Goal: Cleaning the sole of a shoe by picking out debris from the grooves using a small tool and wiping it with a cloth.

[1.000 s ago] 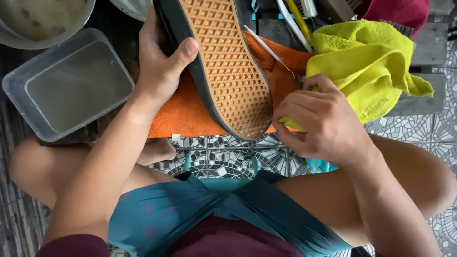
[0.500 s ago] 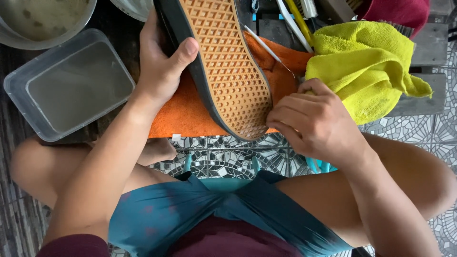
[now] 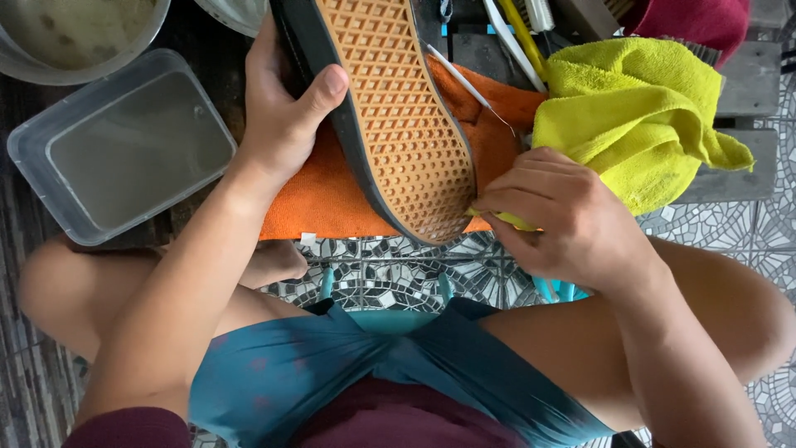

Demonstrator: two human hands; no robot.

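Seen from the head camera, the left hand [image 3: 282, 124] grips a dark shoe with a tan waffle-patterned rubber sole [image 3: 390, 116], sole up, over an orange towel [image 3: 332, 199]. The right hand [image 3: 564, 220] pinches a yellow-green microfibre cloth [image 3: 638, 116] against the sole's near end. A clear rectangular plastic tub [image 3: 124, 149] sits left.
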